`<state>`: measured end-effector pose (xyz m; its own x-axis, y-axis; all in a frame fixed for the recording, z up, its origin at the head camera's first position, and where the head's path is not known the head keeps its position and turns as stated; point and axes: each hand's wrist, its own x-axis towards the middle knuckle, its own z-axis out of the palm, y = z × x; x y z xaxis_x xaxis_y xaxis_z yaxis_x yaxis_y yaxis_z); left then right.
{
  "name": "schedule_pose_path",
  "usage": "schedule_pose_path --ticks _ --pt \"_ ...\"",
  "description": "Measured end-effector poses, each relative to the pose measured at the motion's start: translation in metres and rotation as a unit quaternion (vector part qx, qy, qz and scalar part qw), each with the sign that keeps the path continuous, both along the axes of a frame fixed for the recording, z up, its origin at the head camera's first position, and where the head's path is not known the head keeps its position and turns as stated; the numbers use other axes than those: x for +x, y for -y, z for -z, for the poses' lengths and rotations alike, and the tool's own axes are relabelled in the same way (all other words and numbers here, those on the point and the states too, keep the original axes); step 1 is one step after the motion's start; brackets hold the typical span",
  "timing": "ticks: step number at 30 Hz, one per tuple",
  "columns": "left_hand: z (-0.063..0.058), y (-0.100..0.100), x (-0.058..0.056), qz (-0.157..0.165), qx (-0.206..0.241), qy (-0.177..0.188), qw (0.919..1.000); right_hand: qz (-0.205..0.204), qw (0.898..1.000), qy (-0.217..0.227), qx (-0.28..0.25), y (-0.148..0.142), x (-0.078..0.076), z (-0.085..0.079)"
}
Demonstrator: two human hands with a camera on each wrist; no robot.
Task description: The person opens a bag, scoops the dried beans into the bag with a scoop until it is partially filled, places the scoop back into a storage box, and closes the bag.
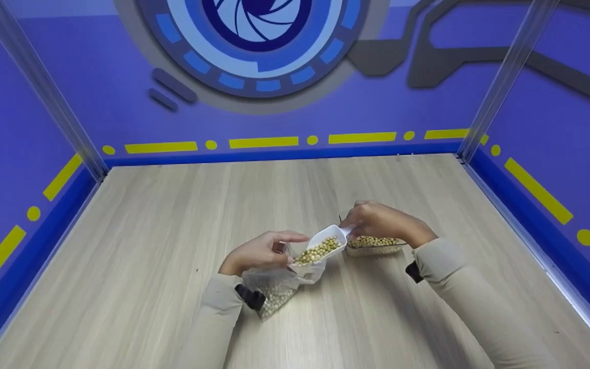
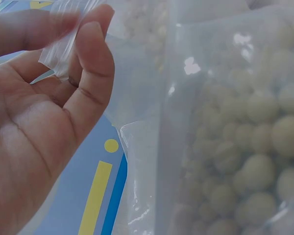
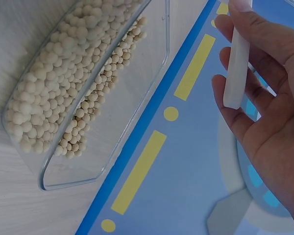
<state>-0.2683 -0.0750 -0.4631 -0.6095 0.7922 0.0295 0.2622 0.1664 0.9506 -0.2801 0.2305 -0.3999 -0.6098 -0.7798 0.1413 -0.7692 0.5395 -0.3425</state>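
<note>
My right hand [image 1: 377, 220] grips the handle [image 3: 238, 73] of a white scoop [image 1: 329, 236]. Small round yellowish beads or beans [image 1: 324, 250], kind unclear, lie in the scoop, which tilts toward a clear plastic bag [image 1: 274, 284]. The scoop's front edge is at the bag's mouth. With thumb and fingers my left hand [image 1: 261, 251] pinches the rim of the bag; in the left wrist view the hand [image 2: 54, 107] holds the bag's edge [image 2: 63, 46]. Similar round pieces [image 2: 259, 171] fill the lower part of the bag.
A clear rectangular container [image 3: 105, 161] with more of the round pieces [image 3: 59, 78] stands on the wooden table [image 1: 172, 215], beneath and behind my right hand. Blue walls [image 1: 295, 123] with yellow markings border the table at the back and both sides.
</note>
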Motion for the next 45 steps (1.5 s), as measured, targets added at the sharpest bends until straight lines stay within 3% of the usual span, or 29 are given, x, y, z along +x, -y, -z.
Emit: schedule_pose_path --ticks 23,31,45 --pt "0.0 -0.001 0.001 -0.002 0.005 0.001 1.0 0.002 1.0 0.008 0.003 0.001 0.0 -0.003" --pt "0.002 0.001 -0.001 -0.004 -0.001 -0.007 1.0 0.0 1.0 -0.014 0.008 0.001 0.001 -0.006" --pt "-0.01 0.002 -0.001 -0.004 0.021 -0.003 0.9998 0.008 1.0 -0.017 0.001 0.002 0.0 -0.014"
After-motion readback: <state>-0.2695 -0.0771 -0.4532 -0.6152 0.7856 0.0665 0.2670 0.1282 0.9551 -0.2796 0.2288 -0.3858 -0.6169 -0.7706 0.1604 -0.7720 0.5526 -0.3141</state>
